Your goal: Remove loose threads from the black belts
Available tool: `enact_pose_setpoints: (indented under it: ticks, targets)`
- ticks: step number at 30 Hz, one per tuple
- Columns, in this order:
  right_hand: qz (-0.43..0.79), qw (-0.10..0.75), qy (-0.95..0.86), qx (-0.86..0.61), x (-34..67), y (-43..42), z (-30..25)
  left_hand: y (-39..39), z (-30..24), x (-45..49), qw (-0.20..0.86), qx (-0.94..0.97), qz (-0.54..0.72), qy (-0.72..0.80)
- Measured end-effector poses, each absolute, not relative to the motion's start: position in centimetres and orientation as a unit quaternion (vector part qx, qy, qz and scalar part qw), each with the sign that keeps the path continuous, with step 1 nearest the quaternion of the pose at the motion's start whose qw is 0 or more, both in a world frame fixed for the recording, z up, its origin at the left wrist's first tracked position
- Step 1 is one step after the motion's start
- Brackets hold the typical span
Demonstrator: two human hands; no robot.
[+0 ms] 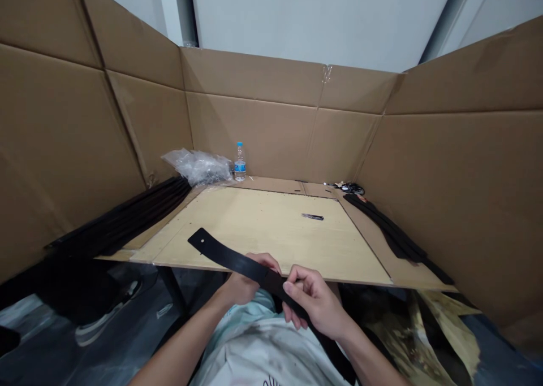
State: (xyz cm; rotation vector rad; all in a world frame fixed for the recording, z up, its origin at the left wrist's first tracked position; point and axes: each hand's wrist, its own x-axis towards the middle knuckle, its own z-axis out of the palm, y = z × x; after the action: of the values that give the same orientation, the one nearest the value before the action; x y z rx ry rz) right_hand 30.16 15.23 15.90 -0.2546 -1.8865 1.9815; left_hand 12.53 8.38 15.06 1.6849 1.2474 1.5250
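Note:
A long black strap [229, 257] runs slantwise across my lap at the table's near edge. Its far end, with a small pale round spot that looks like a hole, reaches over the tabletop to the left. My left hand [250, 281] grips it from beneath, the fingers partly hidden behind the strap. Closer to my body, my right hand [311, 298] pinches the strap between thumb and fingers. The strap's near end passes under my right forearm and out of view. Thread snips [313, 216] lie on the table beyond my hands.
Black strips [139, 216] are piled along the table's left side, and more black strips [386, 228] lie on the right. A clear plastic bag [199, 167] and a water bottle [240, 163] stand at the back. Cardboard walls [254, 126] enclose the pale tabletop [246, 216].

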Motion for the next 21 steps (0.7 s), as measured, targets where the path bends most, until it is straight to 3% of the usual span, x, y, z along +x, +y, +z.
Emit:
enact_pose_setpoints:
  ticks: [8,21]
  targets:
    - [0.694,0.264,-0.652,-0.157,29.6,14.9,16.1,8.6,14.3,13.1,0.318,0.609,0.607,0.400]
    - [0.692,0.283,-0.647,-0.148,29.5,14.9,16.1,9.1,13.8,13.4,0.360,0.542,0.617,0.443]
